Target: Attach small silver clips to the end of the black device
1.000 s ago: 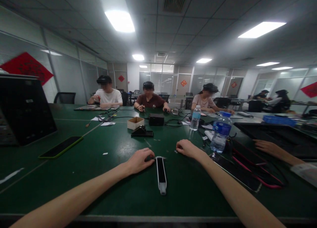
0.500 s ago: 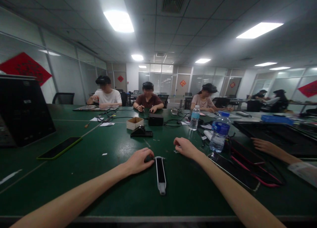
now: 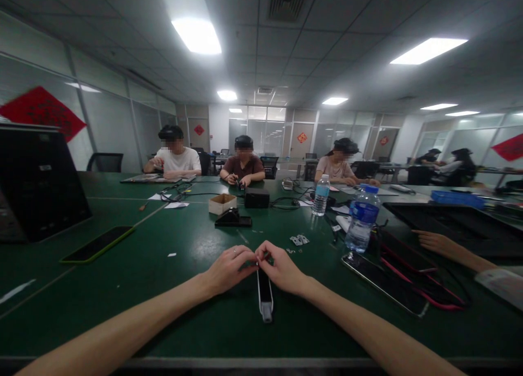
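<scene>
A slim pen-shaped device (image 3: 265, 297) with a black face and a white rim lies on the green table, its grey tip toward me. At its far end my left hand (image 3: 233, 266) is closed, thumb and fingers gathered on that end. From the other side my right hand (image 3: 281, 268) meets it there, thumb and forefinger pinched over the same end. Whatever small piece sits between the right fingertips is hidden. Beyond the right hand lie several small silvery parts (image 3: 299, 239) and tiny bits (image 3: 291, 250).
Ahead stand a black holder (image 3: 232, 219), a small open box (image 3: 223, 203) and a black box (image 3: 257, 198). Water bottles (image 3: 363, 220) and a phone (image 3: 384, 284) are on the right. A neighbour's hand (image 3: 439, 244) rests by a black tray (image 3: 449, 229). A green-edged phone (image 3: 98, 245) lies left.
My right hand has come back from the small parts to the device's far end, uncovering those parts. My left hand's fingers have shifted slightly and now meet the right fingertips.
</scene>
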Available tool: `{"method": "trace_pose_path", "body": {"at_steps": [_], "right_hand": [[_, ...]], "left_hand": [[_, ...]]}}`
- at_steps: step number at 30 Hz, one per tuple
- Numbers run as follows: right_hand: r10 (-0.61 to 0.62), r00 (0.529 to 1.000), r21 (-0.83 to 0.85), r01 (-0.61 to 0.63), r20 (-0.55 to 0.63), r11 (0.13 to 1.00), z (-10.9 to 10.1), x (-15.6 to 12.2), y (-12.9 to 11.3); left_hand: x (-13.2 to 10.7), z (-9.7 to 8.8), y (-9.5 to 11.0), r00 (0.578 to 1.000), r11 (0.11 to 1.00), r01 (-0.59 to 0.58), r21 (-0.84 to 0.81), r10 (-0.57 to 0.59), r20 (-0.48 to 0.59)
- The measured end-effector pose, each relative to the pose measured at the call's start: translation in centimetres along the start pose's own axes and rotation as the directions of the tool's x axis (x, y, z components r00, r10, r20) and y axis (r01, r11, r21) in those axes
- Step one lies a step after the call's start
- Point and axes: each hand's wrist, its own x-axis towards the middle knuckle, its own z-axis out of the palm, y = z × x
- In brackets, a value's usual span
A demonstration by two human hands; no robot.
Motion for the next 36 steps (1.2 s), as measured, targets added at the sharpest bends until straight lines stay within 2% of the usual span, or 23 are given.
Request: {"method": "trace_pose_path", "body": {"at_steps": [5, 9, 12, 16, 20, 26, 30, 36], "right_hand": [[0.011, 1.0, 0.085, -0.01, -0.015, 0.996, -0.3, 0.1, 0.4], [-0.01, 1.0, 0.04, 0.01, -0.009, 0.999, -0.6, 0.2, 0.1], [-0.052, 0.999, -0.128, 0.054, 0.017, 0.99, -1.6, 0.3, 0.3], [-0.078, 0.989, -0.42, 0.124, 0.125, 0.899, -3.9, 0.5, 1.4], [-0.003, 0.961, -0.57, 0.166, 0.275, 0.805, -5.5, 0.4, 2.5], [0.064, 0.923, -0.581, 0.184, 0.379, 0.793, -5.6, 0.4, 2.6], [0.083, 0.916, -0.565, 0.169, 0.392, 0.808, -5.4, 0.4, 2.3], [0.135, 0.915, -0.551, 0.106, 0.38, 0.828, -5.4, 0.4, 2.1]], "left_hand": [[0.1, 0.3, -0.3, 0.996, 0.999, 0.016, -0.031, -0.019, -0.09], [0.1, 0.2, -0.8, 0.997, 0.999, 0.004, -0.041, -0.007, -0.075], [0.0, -0.3, -1.2, 0.999, 0.998, 0.031, -0.054, -0.03, 0.014], [0.0, -0.7, -2.3, 0.991, 0.998, 0.039, -0.053, -0.031, 0.133], [-0.2, -0.3, -3.7, 0.994, 1.0, -0.001, -0.019, 0.003, 0.112], [-0.1, -0.4, -4.4, 0.968, 0.994, 0.105, -0.004, -0.101, 0.229], [0.1, -0.7, -4.0, 0.947, 0.99, 0.14, 0.01, -0.137, 0.292], [0.4, -0.7, -3.4, 0.937, 0.988, 0.157, 0.006, -0.151, 0.314]]}}
